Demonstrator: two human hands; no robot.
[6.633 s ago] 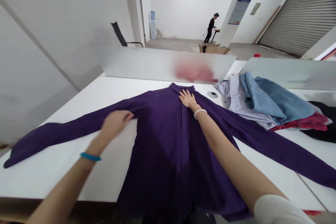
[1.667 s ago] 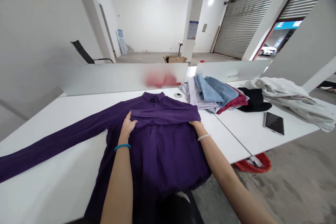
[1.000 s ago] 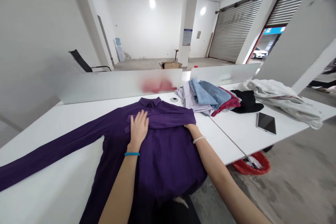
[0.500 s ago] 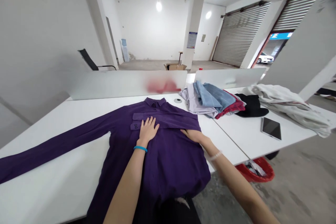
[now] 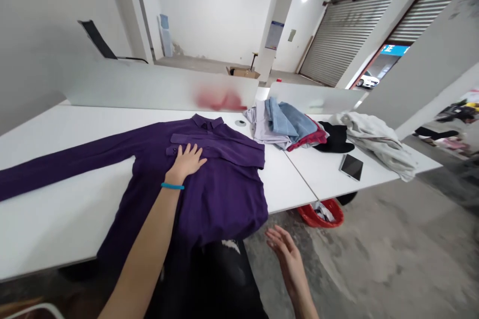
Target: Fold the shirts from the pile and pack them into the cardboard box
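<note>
Evidently plain and deep purple, the shirt [image 5: 224,194] lies on the near left part of the white desk [image 5: 71,219], its collar [image 5: 207,122] at the far end and its hem drooping over the near edge. One sleeve runs straight out to the left; the other is folded across the chest, its buttoned cuff [image 5: 172,151] pointing left. Soft creases cross the lower body. The left hand [image 5: 186,163] presses flat on the folded sleeve, fingers spread. The right hand [image 5: 287,251], holding nothing, hangs off the near edge, right of the shirt, fingers loosely curved and slightly apart.
</note>
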